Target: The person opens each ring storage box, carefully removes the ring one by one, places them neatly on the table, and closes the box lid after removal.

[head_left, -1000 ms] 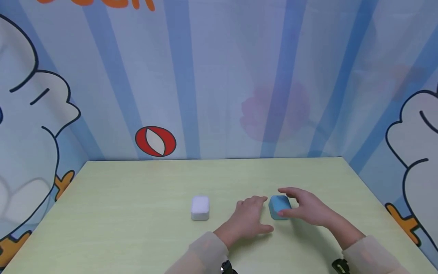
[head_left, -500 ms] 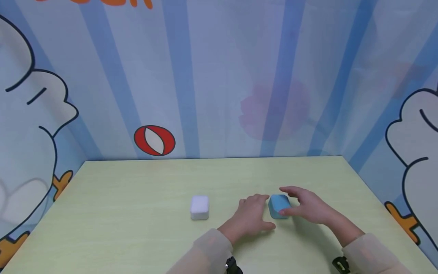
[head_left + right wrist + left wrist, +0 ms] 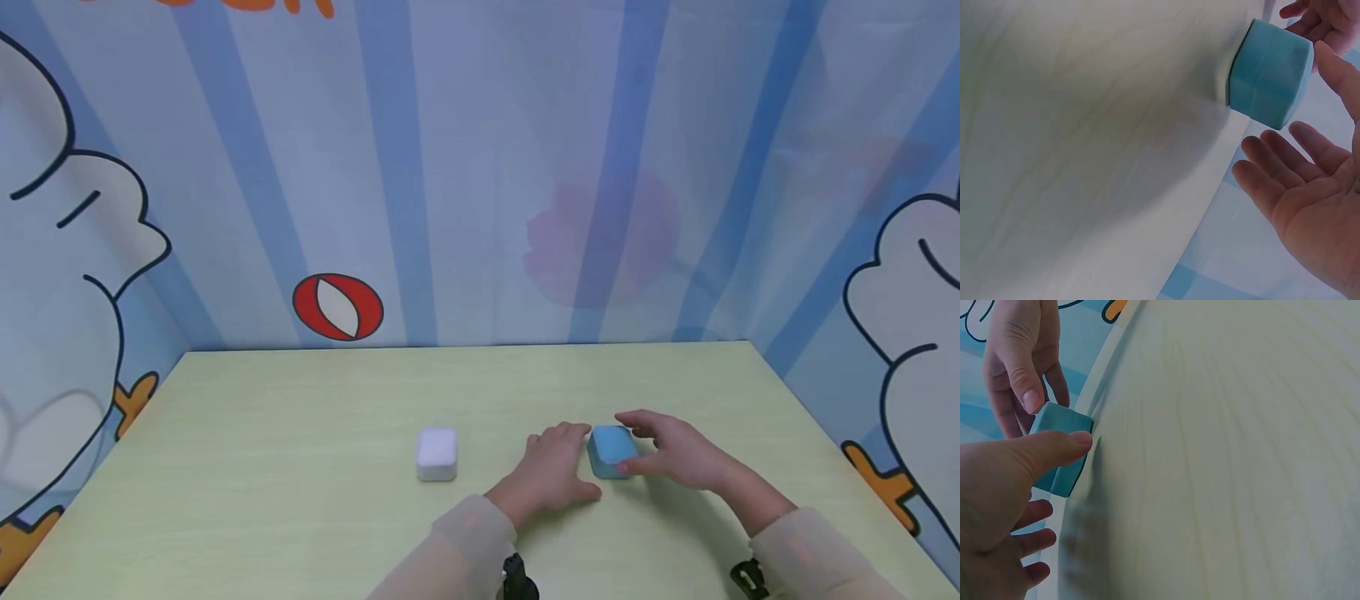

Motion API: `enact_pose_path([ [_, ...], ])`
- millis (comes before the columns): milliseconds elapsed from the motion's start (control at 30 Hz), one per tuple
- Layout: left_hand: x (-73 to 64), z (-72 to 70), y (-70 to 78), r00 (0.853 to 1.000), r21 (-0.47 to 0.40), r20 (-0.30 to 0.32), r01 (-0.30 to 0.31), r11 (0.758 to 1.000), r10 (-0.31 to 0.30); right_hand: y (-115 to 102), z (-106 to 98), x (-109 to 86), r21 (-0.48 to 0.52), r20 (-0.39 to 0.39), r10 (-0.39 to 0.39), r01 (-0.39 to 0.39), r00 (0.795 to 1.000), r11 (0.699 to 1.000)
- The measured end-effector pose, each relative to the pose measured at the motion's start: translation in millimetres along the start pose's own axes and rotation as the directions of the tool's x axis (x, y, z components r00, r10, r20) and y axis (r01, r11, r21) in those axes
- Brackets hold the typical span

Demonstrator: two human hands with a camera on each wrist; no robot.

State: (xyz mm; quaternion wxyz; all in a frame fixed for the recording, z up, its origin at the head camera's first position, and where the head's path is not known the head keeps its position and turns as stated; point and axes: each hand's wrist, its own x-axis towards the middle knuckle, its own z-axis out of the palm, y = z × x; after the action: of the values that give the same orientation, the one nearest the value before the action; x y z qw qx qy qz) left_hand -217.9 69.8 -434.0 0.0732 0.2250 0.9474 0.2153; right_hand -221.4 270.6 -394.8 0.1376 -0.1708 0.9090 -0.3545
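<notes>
A blue rounded block (image 3: 611, 450) sits on the pale wood-grain table (image 3: 300, 433), between the two hands. My left hand (image 3: 549, 471) is at its left side, fingers extended and thumb spread. In the left wrist view that thumb overlaps the blue block (image 3: 1063, 417). On the other side, my right hand (image 3: 678, 452) has its thumb tip at the block's near right edge and its fingers spread behind it. The right wrist view shows the right hand's fingers (image 3: 1279, 159) apart from the blue block (image 3: 1269, 75).
To the left of the left hand stands a white rounded block (image 3: 437, 455). A blue striped backdrop (image 3: 480, 167) with printed cartoon figures rises behind the table's back edge and along both sides. Black bands show at both wrists.
My left hand has shifted slightly right and away from me, closer to the blue block. The right hand has barely moved, and both blocks stay in place.
</notes>
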Motion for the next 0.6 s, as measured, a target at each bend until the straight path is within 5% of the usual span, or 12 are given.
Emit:
enact_pose_path([
  [600,10.4,9.8,5.5,0.997,-0.095,-0.026,0.063,0.993,-0.066,7.8,4.9,4.8,0.010,0.031,-0.016,0.015,0.999,1.000],
])
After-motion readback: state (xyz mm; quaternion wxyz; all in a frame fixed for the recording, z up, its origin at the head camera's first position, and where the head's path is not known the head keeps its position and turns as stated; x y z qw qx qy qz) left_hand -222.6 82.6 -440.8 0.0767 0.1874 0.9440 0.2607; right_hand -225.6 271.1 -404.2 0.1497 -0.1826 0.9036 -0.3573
